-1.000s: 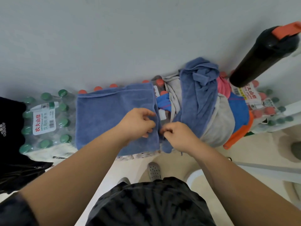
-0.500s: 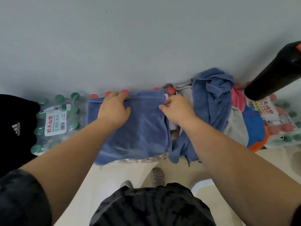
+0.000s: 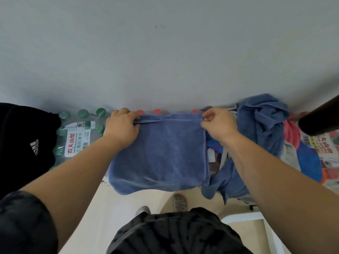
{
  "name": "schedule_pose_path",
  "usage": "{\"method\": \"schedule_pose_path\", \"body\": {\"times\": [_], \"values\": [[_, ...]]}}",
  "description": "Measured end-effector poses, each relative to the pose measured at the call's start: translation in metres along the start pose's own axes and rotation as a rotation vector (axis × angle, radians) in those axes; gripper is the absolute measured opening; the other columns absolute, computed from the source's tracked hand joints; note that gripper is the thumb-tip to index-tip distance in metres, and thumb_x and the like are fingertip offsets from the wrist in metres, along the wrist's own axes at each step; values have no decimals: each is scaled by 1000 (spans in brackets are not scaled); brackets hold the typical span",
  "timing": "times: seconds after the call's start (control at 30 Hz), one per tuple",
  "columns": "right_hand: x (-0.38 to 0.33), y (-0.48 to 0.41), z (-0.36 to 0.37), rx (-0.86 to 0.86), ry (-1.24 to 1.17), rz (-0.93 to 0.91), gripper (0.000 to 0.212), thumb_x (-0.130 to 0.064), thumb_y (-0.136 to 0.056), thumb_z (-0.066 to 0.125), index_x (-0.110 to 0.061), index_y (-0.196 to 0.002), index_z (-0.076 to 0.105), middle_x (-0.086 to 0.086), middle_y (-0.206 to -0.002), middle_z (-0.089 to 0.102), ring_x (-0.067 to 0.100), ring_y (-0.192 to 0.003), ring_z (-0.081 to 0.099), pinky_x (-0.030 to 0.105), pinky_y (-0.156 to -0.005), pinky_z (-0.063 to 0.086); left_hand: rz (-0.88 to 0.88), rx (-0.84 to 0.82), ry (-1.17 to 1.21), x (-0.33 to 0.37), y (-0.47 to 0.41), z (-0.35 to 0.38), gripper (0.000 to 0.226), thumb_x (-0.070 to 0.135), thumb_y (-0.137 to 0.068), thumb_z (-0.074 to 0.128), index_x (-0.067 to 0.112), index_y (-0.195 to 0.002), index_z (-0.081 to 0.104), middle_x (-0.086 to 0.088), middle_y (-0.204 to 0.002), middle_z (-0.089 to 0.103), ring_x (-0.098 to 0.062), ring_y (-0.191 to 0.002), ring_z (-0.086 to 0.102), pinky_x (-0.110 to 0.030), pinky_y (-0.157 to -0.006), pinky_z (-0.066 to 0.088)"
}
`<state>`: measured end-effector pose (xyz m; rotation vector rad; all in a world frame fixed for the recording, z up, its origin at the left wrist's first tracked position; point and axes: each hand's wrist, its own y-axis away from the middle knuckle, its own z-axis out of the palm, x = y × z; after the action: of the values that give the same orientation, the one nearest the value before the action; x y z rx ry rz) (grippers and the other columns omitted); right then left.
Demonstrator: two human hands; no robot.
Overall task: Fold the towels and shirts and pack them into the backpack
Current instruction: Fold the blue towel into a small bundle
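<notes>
- Risks losing the blue towel (image 3: 161,154) to the floor: hangs its near hem off the front of the bottled-water packs (image 3: 77,142), over lumpy caps.
- Risks catching the loose clothes pile (image 3: 260,125), just beside the towel's right side, into the next fold.
- Lies flat on the packs, between the black bag (image 3: 27,143) and the pile; seems longest left to right, far hem toward the wall.
- Grips the far left corner with the left hand (image 3: 121,127), fingers curled over the hem; pinches the far right corner with the right hand (image 3: 218,125).
- Could skew the fold should either corner slip.
</notes>
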<state>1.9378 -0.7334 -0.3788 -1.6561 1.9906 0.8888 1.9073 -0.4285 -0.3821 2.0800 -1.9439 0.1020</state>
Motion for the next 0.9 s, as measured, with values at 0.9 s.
{"method": "schedule_pose_path", "body": {"times": [0.9], "values": [[6, -12, 9, 4, 337, -256, 8, -21, -95, 64, -14, -91, 65, 7, -100, 61, 27, -84, 58, 36, -72, 46, -197, -12, 586, -44, 21, -30, 13, 19, -93, 66, 20, -103, 75, 1, -98, 72, -19, -90, 64, -34, -89, 51]]}}
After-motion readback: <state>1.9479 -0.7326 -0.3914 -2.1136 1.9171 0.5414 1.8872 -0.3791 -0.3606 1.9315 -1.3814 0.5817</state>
